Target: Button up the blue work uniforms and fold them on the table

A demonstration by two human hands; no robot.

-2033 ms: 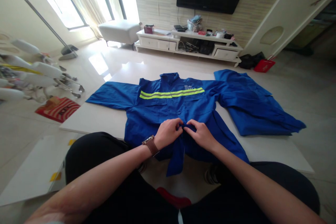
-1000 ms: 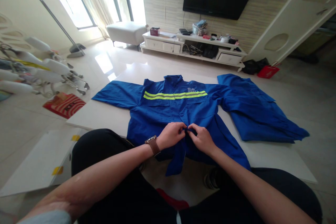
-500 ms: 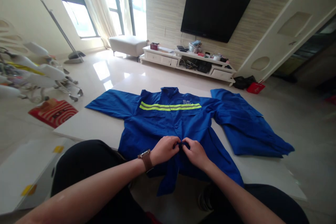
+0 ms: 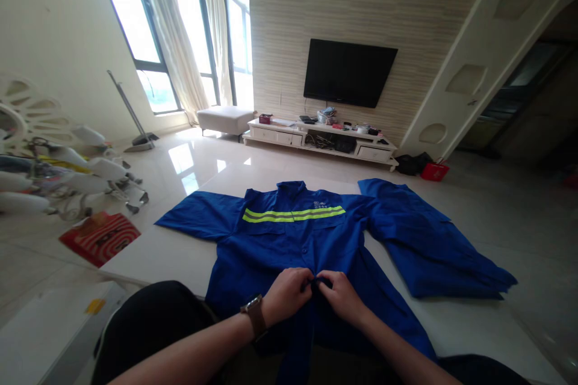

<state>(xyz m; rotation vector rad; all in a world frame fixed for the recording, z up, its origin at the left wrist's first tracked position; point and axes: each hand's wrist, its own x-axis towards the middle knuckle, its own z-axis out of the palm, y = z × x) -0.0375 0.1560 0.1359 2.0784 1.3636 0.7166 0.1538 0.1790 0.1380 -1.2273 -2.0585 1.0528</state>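
Observation:
A blue work jacket [image 4: 266, 252] with a yellow-and-grey reflective stripe lies front up, collar away from me, sleeves out to the sides. At its front opening, below a visible button [image 4: 304, 250], my left hand [image 4: 288, 295] pinches one edge of the cloth. My right hand [image 4: 339, 296] is closed on the opposite edge, fingertips almost touching the left ones. What sits between the fingertips, perhaps a button, is too small to make out. The lower hem hangs toward my lap. Folded blue cloth [image 4: 428, 240] lies by the jacket's right sleeve side.
The jacket rests on a white table [image 4: 135, 255]. A red paper bag [image 4: 100, 239] stands on the floor at left, near a white box [image 4: 63, 325]. Farther off are a low TV cabinet [image 4: 275, 134], a grey bench [image 4: 226, 119] and a red bag [image 4: 434, 171].
My view has tilted up, so everything sits lower in the picture. Both hands stay pinched at the same spot on the jacket front, with only slight finger movement.

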